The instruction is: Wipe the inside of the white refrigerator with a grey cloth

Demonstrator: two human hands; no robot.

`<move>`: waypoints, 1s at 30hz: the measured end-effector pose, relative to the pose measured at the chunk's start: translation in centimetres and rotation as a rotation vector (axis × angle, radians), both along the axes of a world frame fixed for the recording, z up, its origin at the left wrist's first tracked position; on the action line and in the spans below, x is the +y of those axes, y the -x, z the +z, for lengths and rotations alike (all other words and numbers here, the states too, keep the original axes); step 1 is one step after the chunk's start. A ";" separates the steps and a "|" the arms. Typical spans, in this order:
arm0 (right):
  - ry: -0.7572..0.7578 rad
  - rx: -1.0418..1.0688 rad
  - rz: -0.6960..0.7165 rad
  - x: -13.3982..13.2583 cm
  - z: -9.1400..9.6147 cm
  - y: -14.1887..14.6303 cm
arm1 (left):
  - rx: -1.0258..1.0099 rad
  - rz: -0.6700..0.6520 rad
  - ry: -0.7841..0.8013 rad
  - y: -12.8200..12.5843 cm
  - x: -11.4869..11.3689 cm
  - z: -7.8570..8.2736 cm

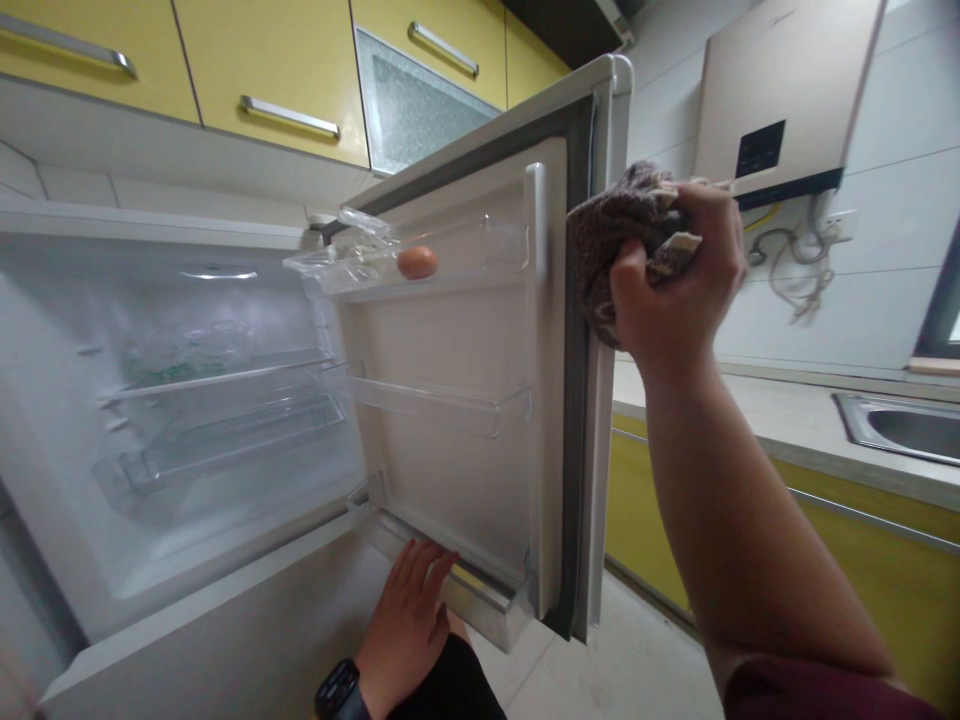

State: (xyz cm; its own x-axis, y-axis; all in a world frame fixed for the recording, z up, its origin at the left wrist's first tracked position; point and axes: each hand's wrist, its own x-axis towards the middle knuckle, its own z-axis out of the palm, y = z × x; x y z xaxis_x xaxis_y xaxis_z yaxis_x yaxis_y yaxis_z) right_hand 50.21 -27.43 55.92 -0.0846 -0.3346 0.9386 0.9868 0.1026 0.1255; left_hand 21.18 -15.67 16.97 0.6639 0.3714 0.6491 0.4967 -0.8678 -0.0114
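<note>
My right hand (679,270) is closed on a bunched brown-grey cloth (611,240), which presses against the outer edge of the open fridge door (611,130). Lower down, my left hand (409,615), with a dark watch on its wrist, lies with fingers stretched out over the rim of the clear bottom door bin (491,610). A brown egg (417,263) sits in the upper door bin (465,285), beside a crumpled clear plastic bag (364,240). The dark grey door seal (577,400) runs along the door's inner side, next to the cloth.
Left of the door, the fridge compartment (60,400) stands open, with a clear shelf (225,375) and bagged greens (172,360). Yellow cabinets (277,60) hang above. To the right are a water heater (780,90), a counter (780,410) and a steel sink (847,410).
</note>
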 end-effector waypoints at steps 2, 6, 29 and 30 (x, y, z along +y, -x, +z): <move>0.006 0.024 -0.011 0.1 1.9 0.2 | -0.002 -0.002 0.001 0.0 0.0 0.0; 0.018 0.084 -0.027 0.2 5.0 0.9 | -0.008 -0.010 0.000 0.0 0.1 -0.1; 0.200 0.259 -0.161 -0.6 10.3 3.5 | -0.012 -0.007 0.020 -0.1 -0.5 0.5; 0.193 0.254 -0.163 -0.6 10.3 3.4 | -0.015 -0.006 0.014 -0.2 -0.5 0.4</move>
